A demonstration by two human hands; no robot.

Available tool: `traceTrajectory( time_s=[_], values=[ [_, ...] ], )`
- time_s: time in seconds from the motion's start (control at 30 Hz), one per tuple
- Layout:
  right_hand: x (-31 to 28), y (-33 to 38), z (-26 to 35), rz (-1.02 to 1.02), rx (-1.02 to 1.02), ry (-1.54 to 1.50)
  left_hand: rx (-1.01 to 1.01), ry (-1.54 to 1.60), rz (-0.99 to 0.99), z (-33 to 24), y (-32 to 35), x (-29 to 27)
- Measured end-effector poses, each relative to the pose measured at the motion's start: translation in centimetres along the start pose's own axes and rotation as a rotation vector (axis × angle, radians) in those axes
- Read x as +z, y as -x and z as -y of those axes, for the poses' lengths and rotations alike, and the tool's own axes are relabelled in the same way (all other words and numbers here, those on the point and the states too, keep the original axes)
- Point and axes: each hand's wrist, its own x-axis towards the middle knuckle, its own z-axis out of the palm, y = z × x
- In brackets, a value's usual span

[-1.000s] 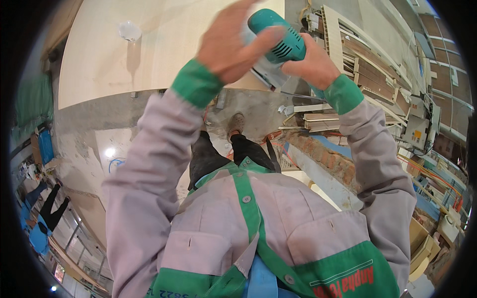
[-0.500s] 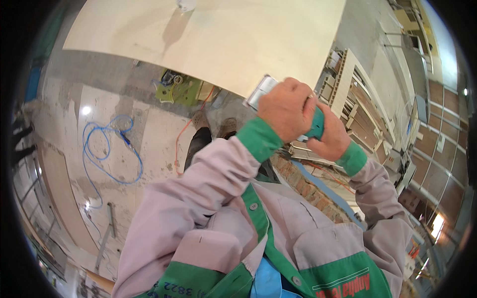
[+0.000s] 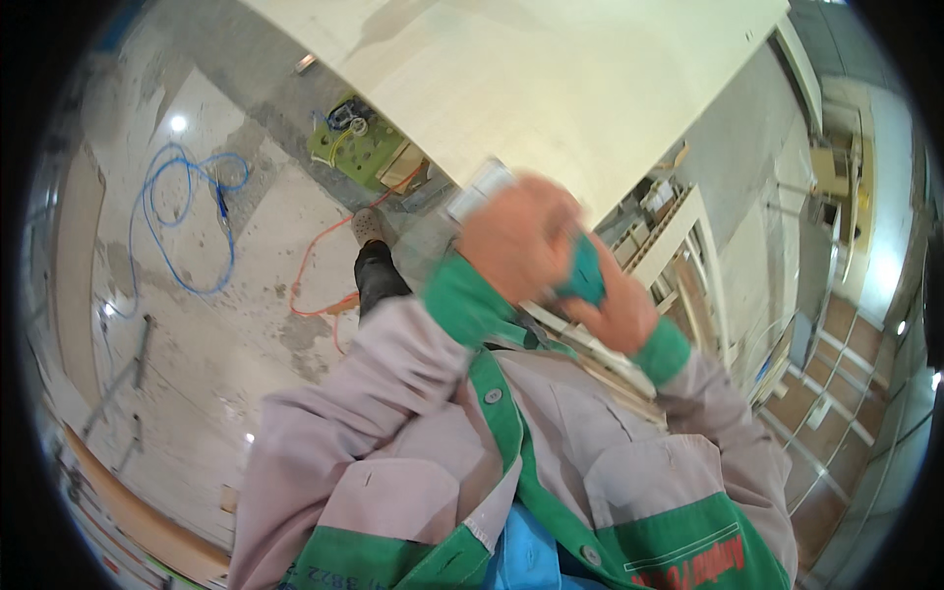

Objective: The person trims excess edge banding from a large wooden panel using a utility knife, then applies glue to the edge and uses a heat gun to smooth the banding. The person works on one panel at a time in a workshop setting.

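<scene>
Both of my hands hold one hand tool with a teal body (image 3: 587, 272) and a pale rectangular plate (image 3: 482, 189) at its other end. My left hand (image 3: 521, 234), blurred by motion, closes over the tool by the plate and hides much of its middle. My right hand (image 3: 621, 307) wraps around the teal end. The tool hangs in front of my chest, just off the near edge of a large cream panel (image 3: 551, 88). I cannot make out the tool's exact kind.
Left of the panel, a green perforated board (image 3: 366, 147) holds cables and small items. A blue hose (image 3: 232, 258) lies looped on the floor, and an orange cord (image 3: 323, 236) runs near my shoe (image 3: 369, 226). Wooden frames and strips (image 3: 678, 246) are piled at right.
My view has turned, so the panel sits at a different slant. Both hands, still on the tool, have shifted left and slightly down in the picture. Only one shoe shows now.
</scene>
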Motion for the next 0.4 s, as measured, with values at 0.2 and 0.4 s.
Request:
traceTrajectory(
  time_s=[0.2,0.4],
  values=[
    [0.9,-3.0,0.3,0.038,0.005,0.055,-0.086,0.039,-0.064,1.9,-0.6,-2.4],
    [-1.4,-18.2,5.7,-0.077,-0.255,0.141,-0.136,-0.200,-0.031,12.1,-14.0,-11.3]
  ],
)
